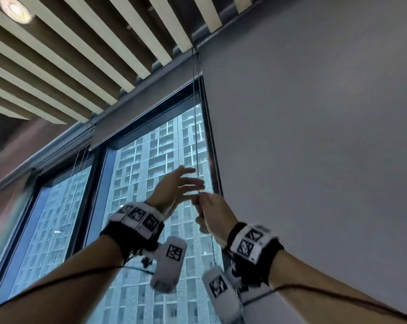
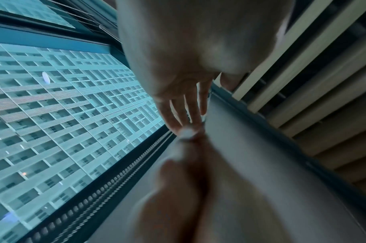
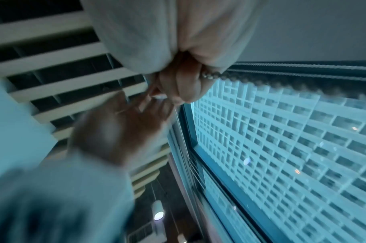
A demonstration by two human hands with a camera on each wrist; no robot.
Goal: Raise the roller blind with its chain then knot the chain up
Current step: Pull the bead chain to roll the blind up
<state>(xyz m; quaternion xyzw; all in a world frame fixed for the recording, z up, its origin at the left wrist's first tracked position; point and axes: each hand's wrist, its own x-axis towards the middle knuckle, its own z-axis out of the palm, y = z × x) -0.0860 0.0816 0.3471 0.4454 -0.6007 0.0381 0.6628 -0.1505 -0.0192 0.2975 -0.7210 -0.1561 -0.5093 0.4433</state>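
Two chain strands hang; right hand pinches one, left hand fingers spread.

Two hands – one bead chain – one roller blind – two window panes.

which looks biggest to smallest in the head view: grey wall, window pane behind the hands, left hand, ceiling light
1. grey wall
2. window pane
3. left hand
4. ceiling light

The hand and the light look close in size, and the hand is nearer the camera, so their order is unsure.
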